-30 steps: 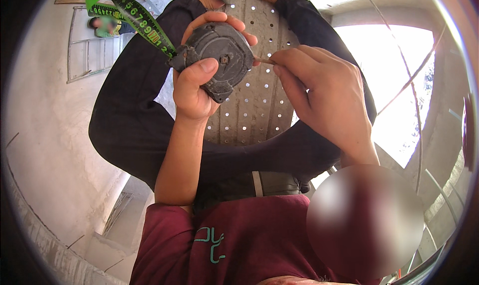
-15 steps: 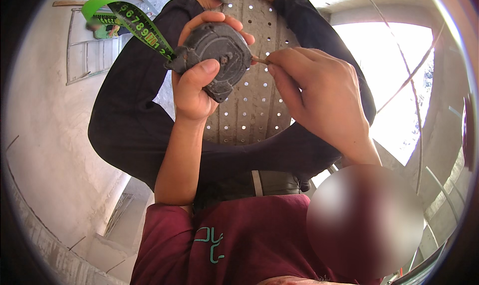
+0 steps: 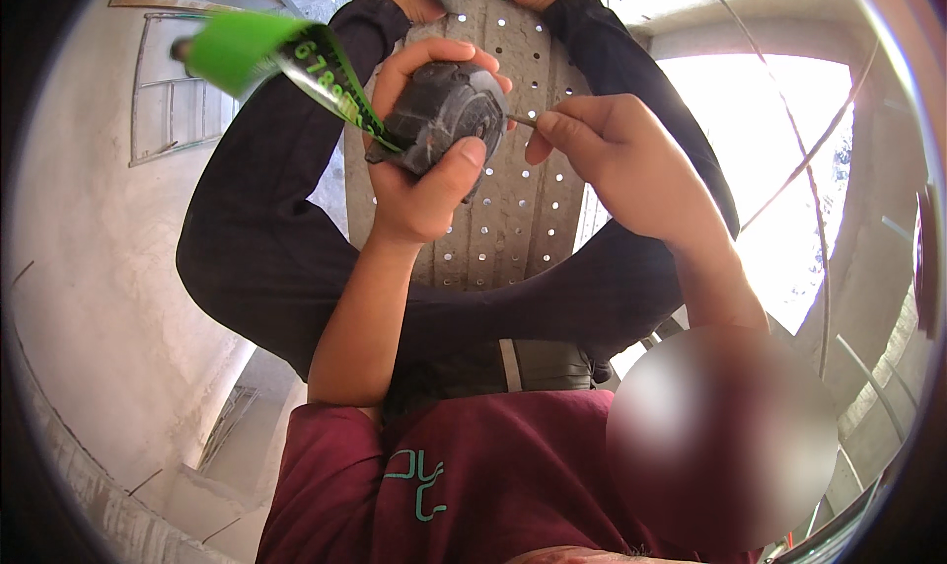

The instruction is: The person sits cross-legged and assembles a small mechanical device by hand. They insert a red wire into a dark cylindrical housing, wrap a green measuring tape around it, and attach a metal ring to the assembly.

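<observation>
My left hand (image 3: 419, 201) is closed around a scuffed black tape measure (image 3: 444, 110), its thumb across the case face. A stretch of green and black tape blade (image 3: 330, 78) sticks out of the case toward the upper left, twisted and curled over at its end. Just right of the case, my right hand (image 3: 631, 164) pinches a thin, brownish, stick-like piece (image 3: 523, 121) between thumb and forefinger. The piece's tip reaches the side of the case; whether it goes inside cannot be made out.
Beneath my hands runs a dirty perforated metal plank (image 3: 483, 243), with my bent, dark-trousered legs (image 3: 256, 219) on both sides. A bright wall opening (image 3: 774, 159) lies at right, crossed by thin rods. A metal frame (image 3: 138, 90) stands against the left wall.
The tape measure has turned in my left hand and shifted slightly right and down, showing more of its edge. The blade's curl swung nearer. My right hand moved slightly right, still pinching the thin piece.
</observation>
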A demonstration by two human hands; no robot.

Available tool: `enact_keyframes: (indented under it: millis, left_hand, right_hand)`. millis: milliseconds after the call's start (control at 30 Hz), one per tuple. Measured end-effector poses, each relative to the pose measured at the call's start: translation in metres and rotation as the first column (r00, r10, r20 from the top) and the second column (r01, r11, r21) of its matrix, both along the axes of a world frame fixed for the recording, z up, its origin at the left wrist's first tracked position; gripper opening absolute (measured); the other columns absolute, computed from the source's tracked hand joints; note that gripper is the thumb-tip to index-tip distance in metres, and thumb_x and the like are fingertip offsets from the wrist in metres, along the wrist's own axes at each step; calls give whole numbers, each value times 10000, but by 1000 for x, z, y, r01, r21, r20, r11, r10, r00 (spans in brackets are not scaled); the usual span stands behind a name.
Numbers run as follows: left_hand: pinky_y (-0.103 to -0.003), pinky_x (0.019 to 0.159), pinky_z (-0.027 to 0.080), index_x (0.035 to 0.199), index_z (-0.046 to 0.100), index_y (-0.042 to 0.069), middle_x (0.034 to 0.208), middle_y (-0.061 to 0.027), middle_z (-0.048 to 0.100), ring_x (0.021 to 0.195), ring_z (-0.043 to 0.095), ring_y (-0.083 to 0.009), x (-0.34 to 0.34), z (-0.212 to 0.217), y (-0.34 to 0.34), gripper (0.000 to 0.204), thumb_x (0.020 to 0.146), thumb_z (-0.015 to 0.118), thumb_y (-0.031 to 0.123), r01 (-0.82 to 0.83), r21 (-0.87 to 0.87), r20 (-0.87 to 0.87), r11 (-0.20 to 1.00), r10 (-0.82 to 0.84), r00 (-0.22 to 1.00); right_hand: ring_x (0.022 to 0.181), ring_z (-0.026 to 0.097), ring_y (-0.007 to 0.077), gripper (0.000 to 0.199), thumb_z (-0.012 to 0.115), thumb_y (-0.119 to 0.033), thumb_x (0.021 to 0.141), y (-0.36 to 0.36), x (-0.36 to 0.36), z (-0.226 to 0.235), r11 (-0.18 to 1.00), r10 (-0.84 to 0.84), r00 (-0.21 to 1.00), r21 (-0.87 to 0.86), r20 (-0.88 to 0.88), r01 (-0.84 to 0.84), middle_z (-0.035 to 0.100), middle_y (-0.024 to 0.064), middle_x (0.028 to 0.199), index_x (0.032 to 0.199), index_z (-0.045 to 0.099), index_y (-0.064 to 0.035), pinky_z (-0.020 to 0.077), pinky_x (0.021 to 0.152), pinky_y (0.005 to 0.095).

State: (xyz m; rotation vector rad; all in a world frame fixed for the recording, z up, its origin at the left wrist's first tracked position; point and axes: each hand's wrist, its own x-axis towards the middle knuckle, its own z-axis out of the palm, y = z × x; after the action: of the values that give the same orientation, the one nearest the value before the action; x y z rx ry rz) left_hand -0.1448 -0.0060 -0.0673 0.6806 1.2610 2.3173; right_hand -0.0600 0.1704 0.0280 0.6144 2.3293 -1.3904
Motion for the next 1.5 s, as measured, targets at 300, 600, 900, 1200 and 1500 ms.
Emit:
enact_keyframes:
  millis: [300,600,900,1200,1500]
  left_hand:
    - [-341,906,584,1366,488,-28,1265,-171,596,1113,629,-212,14,1,4,625,760,641,-12,11,-70,-168,998,-23,986]
    - [-365,893,611,1385,498,22,1243,-144,617,1124,645,-206,23,14,2,589,810,628,40,133,-25,212,991,-125,969]
    - [-384,852,624,1364,530,42,1218,-128,626,1074,675,-212,22,12,4,525,848,630,54,220,-12,511,976,-183,840]
    - [-358,911,549,1367,495,11,1287,-160,581,1108,611,-202,36,-8,10,578,835,701,107,-39,-137,-153,990,17,988]
    - [-375,973,481,1321,517,27,1201,-124,582,1088,584,-220,41,-4,10,576,784,720,69,2,-142,-278,990,-42,960]
  right_hand:
    - [537,469,114,273,609,-265,1017,13,9,-21,852,-121,948,-459,295,252,488,14,587,892,713,-46,366,517,302]
    - [642,718,362,206,636,-239,997,11,22,-14,700,579,813,551,-65,-454,682,166,704,946,643,-40,555,567,482]
    - [686,736,316,171,589,-187,999,18,22,-13,409,814,578,765,-60,-497,692,121,721,994,638,-23,586,594,433]
    - [598,550,83,276,525,-236,1077,26,17,-16,758,-110,889,-540,445,364,572,-6,740,1033,689,-18,425,527,311]
    - [572,600,362,128,612,-91,1004,15,50,-38,996,11,997,-90,-82,-18,586,195,686,980,682,13,464,558,449]
